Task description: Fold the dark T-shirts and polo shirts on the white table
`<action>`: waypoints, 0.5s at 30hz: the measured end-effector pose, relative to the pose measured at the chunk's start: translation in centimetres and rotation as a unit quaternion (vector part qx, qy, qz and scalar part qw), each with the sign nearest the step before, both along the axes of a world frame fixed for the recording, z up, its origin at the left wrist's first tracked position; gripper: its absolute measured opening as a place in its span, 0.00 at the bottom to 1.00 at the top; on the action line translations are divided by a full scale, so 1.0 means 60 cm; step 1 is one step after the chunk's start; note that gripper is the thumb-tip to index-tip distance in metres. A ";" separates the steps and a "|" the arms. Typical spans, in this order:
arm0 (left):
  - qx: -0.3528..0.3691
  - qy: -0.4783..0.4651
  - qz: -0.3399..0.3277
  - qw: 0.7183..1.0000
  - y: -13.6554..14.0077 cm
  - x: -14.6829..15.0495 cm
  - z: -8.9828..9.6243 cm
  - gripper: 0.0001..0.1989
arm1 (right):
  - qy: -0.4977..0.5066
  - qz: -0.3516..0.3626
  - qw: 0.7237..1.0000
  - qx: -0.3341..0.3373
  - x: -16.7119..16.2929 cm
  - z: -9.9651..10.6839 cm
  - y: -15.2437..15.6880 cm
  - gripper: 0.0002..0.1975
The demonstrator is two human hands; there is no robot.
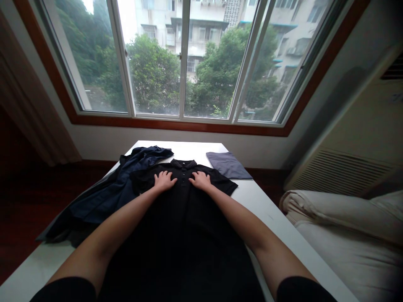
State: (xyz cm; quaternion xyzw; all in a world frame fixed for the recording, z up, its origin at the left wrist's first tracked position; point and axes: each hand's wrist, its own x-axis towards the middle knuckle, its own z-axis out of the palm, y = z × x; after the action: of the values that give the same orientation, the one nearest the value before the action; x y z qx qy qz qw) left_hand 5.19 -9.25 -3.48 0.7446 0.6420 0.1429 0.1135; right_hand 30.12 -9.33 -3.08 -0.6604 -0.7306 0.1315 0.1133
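A black polo shirt (pixel 185 226) lies spread front side up, its collar toward the window and its short sleeves out to the sides. My left hand (pixel 165 181) rests on the shirt's chest, left of the button placket, fingers spread. On the other side of the placket, my right hand (pixel 200 180) presses flat with its fingers apart. Neither hand grips the cloth. Left of the shirt is a loose heap of dark blue clothing (pixel 116 195), which touches the black sleeve. A folded grey garment (pixel 229 164) lies beyond the right sleeve.
The white table (pixel 270 209) carries all the clothing. A window (pixel 182 63) with a brown frame stands behind it. To the right are a pale cushioned sofa (pixel 343 222) and an upright air-conditioning unit (pixel 349 159). A curtain (pixel 34 96) hangs at the left.
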 end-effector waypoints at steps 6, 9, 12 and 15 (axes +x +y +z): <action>-0.025 0.079 -0.032 0.996 0.004 -0.007 -0.017 0.43 | -0.052 0.009 0.998 -0.020 -0.001 -0.026 -0.008 0.39; -0.036 0.078 -0.030 0.996 0.016 -0.007 -0.005 0.42 | -0.052 0.006 0.998 -0.037 0.000 -0.015 0.006 0.39; -0.030 0.079 -0.025 0.996 0.019 -0.005 0.009 0.40 | -0.050 0.012 0.998 -0.037 0.000 -0.002 0.014 0.38; -0.002 0.082 -0.019 0.996 0.006 0.001 0.020 0.36 | -0.040 0.031 0.999 -0.013 0.012 0.013 0.014 0.33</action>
State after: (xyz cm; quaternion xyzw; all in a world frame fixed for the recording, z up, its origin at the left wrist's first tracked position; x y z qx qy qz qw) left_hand 5.26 -8.86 -2.25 0.7656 0.6353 0.0783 0.0645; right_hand 30.86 -8.48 -2.28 -0.6434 -0.7530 0.1179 0.0717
